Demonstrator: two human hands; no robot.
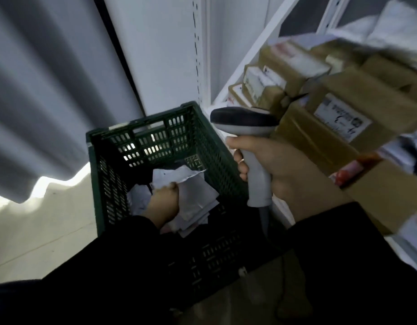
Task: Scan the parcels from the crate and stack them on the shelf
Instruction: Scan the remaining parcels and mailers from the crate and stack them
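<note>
Stacking is partly done: brown cardboard parcels [294, 64] fill the white shelf [229, 83], upper right. White soft mailers [194, 198] wait in the green plastic crate [137, 128], centre; left hand [164, 202] grip clamps one, right hand [287, 167] grip clamps the grey scanner [245, 120].

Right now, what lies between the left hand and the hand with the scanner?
In the head view, the crate's green side wall stands between the left hand and the right hand.
</note>
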